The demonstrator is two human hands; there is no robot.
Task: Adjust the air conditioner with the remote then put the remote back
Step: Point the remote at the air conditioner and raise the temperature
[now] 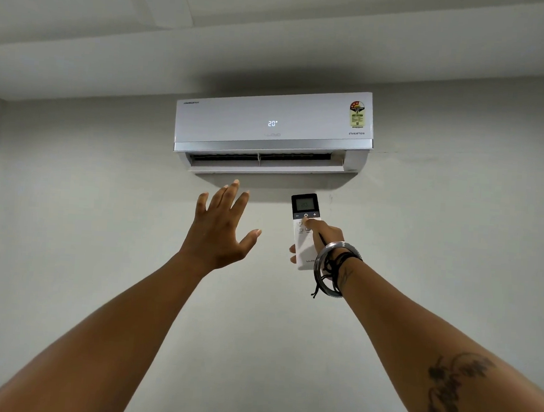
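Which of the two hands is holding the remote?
The right hand, the one with bracelets at the wrist, grips the remote, thumb on its buttons. The left hand is open, empty, fingers spread.

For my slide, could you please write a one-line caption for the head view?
Right hand aims the remote at the air conditioner showing 20°, left hand open below its vent.

Both arms raised; left hand [221,228] splayed, right hand [324,238] gripping

bare wall [102,226] below air conditioner [273,125], seemingly unobstructed
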